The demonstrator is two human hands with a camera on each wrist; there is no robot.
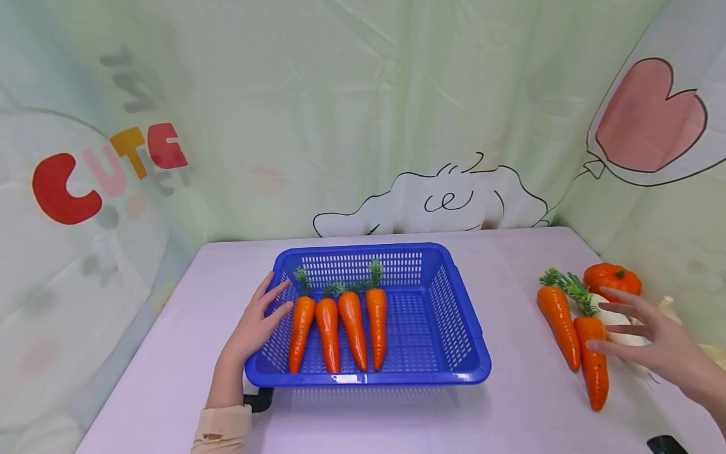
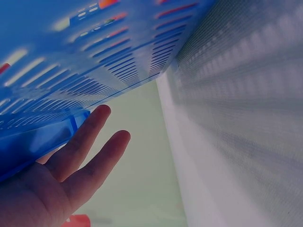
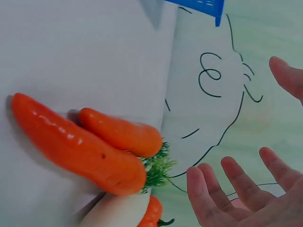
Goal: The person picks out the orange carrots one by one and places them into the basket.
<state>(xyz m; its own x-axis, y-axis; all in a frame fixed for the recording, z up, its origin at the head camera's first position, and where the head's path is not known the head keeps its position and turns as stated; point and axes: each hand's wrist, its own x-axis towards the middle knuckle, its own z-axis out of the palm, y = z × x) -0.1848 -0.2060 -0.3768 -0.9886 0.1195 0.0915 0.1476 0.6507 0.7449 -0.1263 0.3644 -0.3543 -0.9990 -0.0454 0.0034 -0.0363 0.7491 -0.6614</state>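
Note:
A blue plastic basket stands on the table with several orange carrots lying side by side in its left half, green tops toward the back. At the basket's left rim is my left hand, fingers spread and fairly straight, some reaching over the rim. Two of its fingers extend outside the slotted wall in the left wrist view. On the right my right hand hovers with parted, lightly bent fingers, holding nothing. Just left of it lie two more carrots, close together; a white vegetable is partly hidden behind the hand.
An orange pumpkin-like vegetable sits at the table's right edge, near a pale garlic-like bulb. A printed curtain hangs behind the white table. A black object shows at the lower right.

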